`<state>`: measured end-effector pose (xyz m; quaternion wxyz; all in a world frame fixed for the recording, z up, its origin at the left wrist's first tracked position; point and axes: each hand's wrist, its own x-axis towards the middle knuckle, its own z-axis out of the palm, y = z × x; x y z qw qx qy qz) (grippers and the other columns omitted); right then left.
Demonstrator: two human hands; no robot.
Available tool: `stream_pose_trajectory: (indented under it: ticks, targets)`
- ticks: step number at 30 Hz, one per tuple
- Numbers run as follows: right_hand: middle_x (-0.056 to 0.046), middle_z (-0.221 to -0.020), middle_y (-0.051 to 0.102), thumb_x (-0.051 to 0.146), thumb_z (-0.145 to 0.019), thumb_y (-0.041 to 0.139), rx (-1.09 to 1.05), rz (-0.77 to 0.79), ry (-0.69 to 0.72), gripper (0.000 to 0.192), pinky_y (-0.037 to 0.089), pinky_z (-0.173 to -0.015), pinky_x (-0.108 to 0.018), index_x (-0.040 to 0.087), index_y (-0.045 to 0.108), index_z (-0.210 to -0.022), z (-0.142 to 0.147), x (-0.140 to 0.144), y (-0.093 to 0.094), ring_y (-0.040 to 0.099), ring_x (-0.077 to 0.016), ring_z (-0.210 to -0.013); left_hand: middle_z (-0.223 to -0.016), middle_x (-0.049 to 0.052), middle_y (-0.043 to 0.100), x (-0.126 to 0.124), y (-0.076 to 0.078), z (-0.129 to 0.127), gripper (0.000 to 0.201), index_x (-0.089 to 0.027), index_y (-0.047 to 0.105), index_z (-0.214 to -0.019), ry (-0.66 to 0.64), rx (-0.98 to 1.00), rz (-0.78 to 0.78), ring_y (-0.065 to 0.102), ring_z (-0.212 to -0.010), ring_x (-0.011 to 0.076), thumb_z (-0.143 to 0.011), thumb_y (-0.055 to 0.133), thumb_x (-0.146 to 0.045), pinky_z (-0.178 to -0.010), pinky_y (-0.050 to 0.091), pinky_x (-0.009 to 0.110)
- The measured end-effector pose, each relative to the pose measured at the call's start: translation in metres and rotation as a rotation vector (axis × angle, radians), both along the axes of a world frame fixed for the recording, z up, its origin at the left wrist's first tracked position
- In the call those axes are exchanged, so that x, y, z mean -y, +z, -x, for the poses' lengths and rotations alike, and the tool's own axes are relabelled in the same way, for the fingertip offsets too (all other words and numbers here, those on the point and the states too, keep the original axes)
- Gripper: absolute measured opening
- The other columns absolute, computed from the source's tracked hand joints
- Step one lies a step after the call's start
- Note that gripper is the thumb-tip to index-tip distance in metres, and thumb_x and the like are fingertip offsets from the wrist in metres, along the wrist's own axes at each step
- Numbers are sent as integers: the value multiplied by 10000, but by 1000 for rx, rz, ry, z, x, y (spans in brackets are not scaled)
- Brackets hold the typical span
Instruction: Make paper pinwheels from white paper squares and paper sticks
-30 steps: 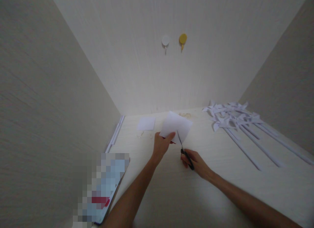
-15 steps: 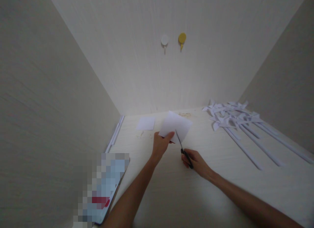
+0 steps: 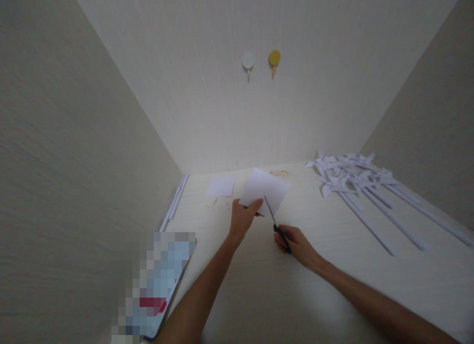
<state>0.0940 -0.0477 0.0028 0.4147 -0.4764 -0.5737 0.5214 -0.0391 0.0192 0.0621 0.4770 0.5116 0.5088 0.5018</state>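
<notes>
A white square sheet of paper point(image 3: 264, 183) is held up over the table by my left hand point(image 3: 245, 216), thumb on top and fingers underneath at its lower left edge. Something dark red shows under the paper beside those fingers; its kind is hidden. My right hand point(image 3: 294, 243) grips the black handles of a pair of scissors point(image 3: 283, 239). The blades reach up across the lower edge of the paper, their tip near its middle, just right of my left thumb.
Several white paper pinwheels point(image 3: 344, 173) on rolled paper sticks lie at the right. Another white sheet point(image 3: 220, 186) rests at the back left, near small tan scraps point(image 3: 212, 203). Paper rolls point(image 3: 174, 203) line the left wall. A blurred-out screen device point(image 3: 166, 270) lies front left. Two hooks point(image 3: 274, 57) hang on the wall.
Almost nothing differs. Both hands, the paper and the scissors keep their places, with only a very slight shift of the view.
</notes>
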Motion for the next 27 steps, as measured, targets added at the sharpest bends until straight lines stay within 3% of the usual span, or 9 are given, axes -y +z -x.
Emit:
stream_pose_trajectory:
  ticks: [16, 27]
  targets:
    - [57, -448, 369, 458, -704, 481, 6, 23, -9, 336, 277, -392, -209, 182, 385, -540, 1, 1, 7, 339, -63, -400, -493, 35, 607, -1, -2, 1, 178, -79, 614, -564, -3, 16, 23, 548, -422, 130, -540, 663, -247, -366, 466, 211]
    - [56, -452, 372, 435, -714, 480, 32, 16, -22, 316, 268, -396, -210, 182, 394, -546, 1, -1, 1, 342, -67, -404, -535, 34, 610, -2, -2, 1, 196, -83, 616, -598, 10, 29, 51, 549, -466, 131, -522, 670, -256, -407, 465, 227]
